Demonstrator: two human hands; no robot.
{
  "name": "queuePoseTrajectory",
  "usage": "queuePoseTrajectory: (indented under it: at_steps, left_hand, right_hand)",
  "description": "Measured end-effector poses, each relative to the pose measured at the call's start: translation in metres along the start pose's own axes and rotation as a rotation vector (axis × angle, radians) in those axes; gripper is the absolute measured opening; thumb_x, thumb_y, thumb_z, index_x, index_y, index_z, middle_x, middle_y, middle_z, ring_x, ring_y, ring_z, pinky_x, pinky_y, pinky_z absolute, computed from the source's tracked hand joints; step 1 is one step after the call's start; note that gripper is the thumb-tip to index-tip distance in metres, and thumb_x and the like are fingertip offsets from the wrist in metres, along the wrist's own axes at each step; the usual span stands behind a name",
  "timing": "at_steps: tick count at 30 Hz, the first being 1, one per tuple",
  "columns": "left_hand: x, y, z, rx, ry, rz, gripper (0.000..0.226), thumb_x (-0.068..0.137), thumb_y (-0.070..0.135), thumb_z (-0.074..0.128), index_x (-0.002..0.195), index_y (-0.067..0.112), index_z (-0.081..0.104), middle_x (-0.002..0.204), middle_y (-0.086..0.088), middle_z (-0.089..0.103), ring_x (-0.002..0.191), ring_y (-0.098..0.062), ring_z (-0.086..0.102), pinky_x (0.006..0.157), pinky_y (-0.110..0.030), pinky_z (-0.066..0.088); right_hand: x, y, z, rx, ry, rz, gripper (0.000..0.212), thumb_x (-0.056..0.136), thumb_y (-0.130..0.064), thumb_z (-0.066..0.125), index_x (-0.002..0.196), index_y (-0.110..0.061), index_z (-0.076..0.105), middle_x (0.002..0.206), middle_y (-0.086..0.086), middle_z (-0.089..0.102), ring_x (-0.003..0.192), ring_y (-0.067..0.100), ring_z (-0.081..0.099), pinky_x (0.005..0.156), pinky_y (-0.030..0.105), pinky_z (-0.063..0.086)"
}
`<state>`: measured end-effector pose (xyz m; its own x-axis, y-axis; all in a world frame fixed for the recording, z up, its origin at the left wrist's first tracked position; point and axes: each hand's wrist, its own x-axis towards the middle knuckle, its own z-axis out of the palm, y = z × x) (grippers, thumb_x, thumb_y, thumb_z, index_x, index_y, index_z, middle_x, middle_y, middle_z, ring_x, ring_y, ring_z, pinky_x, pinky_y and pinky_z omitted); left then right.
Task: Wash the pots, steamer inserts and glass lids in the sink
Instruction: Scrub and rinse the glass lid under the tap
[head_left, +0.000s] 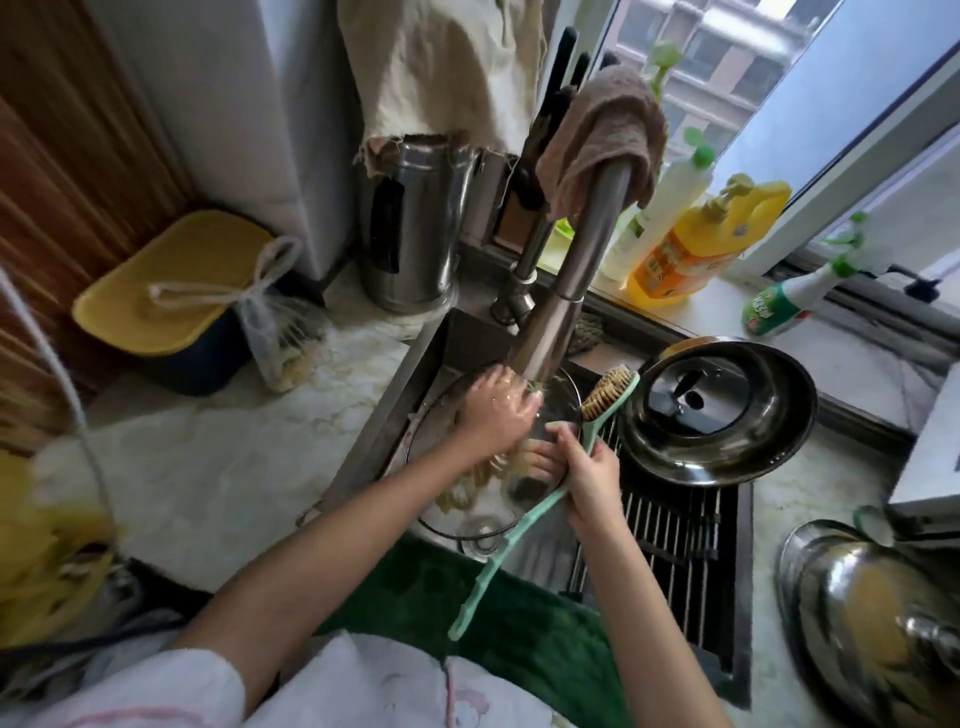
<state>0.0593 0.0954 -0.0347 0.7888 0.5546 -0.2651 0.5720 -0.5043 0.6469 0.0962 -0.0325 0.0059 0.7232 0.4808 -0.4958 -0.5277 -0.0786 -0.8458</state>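
The right hand (592, 478) curls around a green brush (524, 514) handle and pinches the near rim of a glass lid (457, 499). The left hand (493, 410), fingers spread, presses on the lid's upper part under the tap (566, 291). The lid is round, clear, wet, tilted in the sink (410, 364). A steel pot (719, 410) sits just right on the rack (675, 545).
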Motion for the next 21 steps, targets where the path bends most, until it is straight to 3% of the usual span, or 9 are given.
queuePoseTrajectory:
  at_steps: [3, 5, 7, 10, 13, 16, 18, 20, 21]
  left_hand:
    - [-0.042, 0.013, 0.033, -0.109, 0.189, 0.278, 0.060, 0.093, 0.039, 0.012, 0.148, 0.019, 0.027, 0.155, 0.004, 0.024, 0.145, -0.008, 0.013, 0.118, -0.026, 0.002]
    - [-0.056, 0.003, 0.037, -0.130, 0.205, 0.307, 0.057, 0.094, 0.036, 0.012, 0.149, 0.024, 0.020, 0.157, 0.010, 0.016, 0.145, -0.002, 0.004, 0.117, -0.024, -0.004]
    - [-0.049, -0.002, 0.034, -0.160, 0.223, 0.261, 0.053, 0.097, 0.033, 0.016, 0.149, 0.022, 0.021, 0.157, 0.006, 0.017, 0.146, -0.006, 0.006, 0.119, -0.027, -0.002]
    - [-0.011, 0.011, 0.012, -0.186, 0.194, -0.024, 0.044, 0.101, 0.024, 0.030, 0.137, 0.002, 0.044, 0.150, -0.014, 0.035, 0.142, -0.024, 0.024, 0.117, -0.031, 0.011]
    - [0.006, 0.021, -0.006, -0.272, 0.238, -0.194, 0.044, 0.098, 0.017, 0.037, 0.137, -0.004, 0.040, 0.151, -0.019, 0.031, 0.142, -0.026, 0.024, 0.116, -0.030, 0.012]
    - [-0.034, 0.021, 0.014, -0.200, 0.301, 0.008, 0.054, 0.101, 0.034, 0.019, 0.145, 0.006, 0.031, 0.158, -0.009, 0.016, 0.147, -0.018, 0.005, 0.116, -0.026, -0.001]
    - [-0.069, 0.017, 0.036, -0.146, 0.261, 0.193, 0.062, 0.096, 0.047, 0.001, 0.151, 0.018, 0.006, 0.159, 0.000, -0.001, 0.146, -0.012, -0.009, 0.117, -0.026, -0.007]
    - [-0.067, 0.009, 0.043, -0.151, 0.181, 0.225, 0.055, 0.098, 0.042, 0.005, 0.150, 0.024, 0.000, 0.159, 0.005, -0.004, 0.145, -0.008, -0.010, 0.119, -0.028, -0.006]
    - [-0.056, 0.009, 0.038, -0.197, 0.178, 0.181, 0.052, 0.101, 0.036, 0.014, 0.151, 0.022, 0.009, 0.159, 0.002, 0.006, 0.147, -0.011, -0.001, 0.120, -0.030, 0.002]
  right_hand:
    - [0.014, 0.001, 0.006, -0.095, 0.081, -0.027, 0.009, 0.094, -0.009, 0.056, 0.088, -0.010, 0.063, 0.069, 0.000, 0.069, 0.068, 0.015, 0.065, 0.059, 0.022, 0.052]
    - [0.014, 0.004, 0.006, -0.104, 0.066, -0.025, 0.010, 0.094, -0.010, 0.056, 0.091, -0.013, 0.065, 0.074, 0.000, 0.071, 0.071, 0.013, 0.068, 0.062, 0.023, 0.053]
    - [0.009, 0.006, 0.008, -0.111, 0.035, -0.040, 0.014, 0.095, -0.010, 0.053, 0.088, -0.012, 0.064, 0.070, 0.000, 0.068, 0.061, 0.011, 0.066, 0.054, 0.022, 0.052]
    - [0.002, 0.009, 0.011, -0.165, -0.003, -0.082, 0.016, 0.096, -0.012, 0.051, 0.085, -0.010, 0.062, 0.066, 0.002, 0.064, 0.054, 0.011, 0.062, 0.047, 0.022, 0.050]
    - [0.000, 0.008, 0.011, -0.216, -0.021, -0.107, 0.015, 0.096, -0.016, 0.052, 0.091, -0.006, 0.063, 0.073, 0.009, 0.066, 0.059, 0.017, 0.064, 0.050, 0.025, 0.053]
    - [0.003, 0.005, 0.007, -0.244, 0.001, -0.122, 0.018, 0.097, -0.013, 0.050, 0.088, -0.007, 0.065, 0.071, 0.008, 0.069, 0.062, 0.019, 0.066, 0.054, 0.027, 0.054]
    - [0.004, 0.005, 0.002, -0.253, 0.035, -0.149, 0.018, 0.096, -0.008, 0.050, 0.088, -0.007, 0.067, 0.075, 0.010, 0.069, 0.068, 0.019, 0.066, 0.063, 0.029, 0.054]
    - [0.002, 0.006, -0.001, -0.216, 0.046, -0.144, 0.016, 0.096, -0.010, 0.052, 0.090, -0.006, 0.066, 0.077, 0.011, 0.068, 0.067, 0.019, 0.066, 0.063, 0.029, 0.054]
    - [0.000, 0.007, 0.000, -0.189, 0.047, -0.134, 0.015, 0.096, -0.011, 0.052, 0.089, -0.007, 0.065, 0.072, 0.007, 0.068, 0.062, 0.015, 0.066, 0.057, 0.026, 0.053]
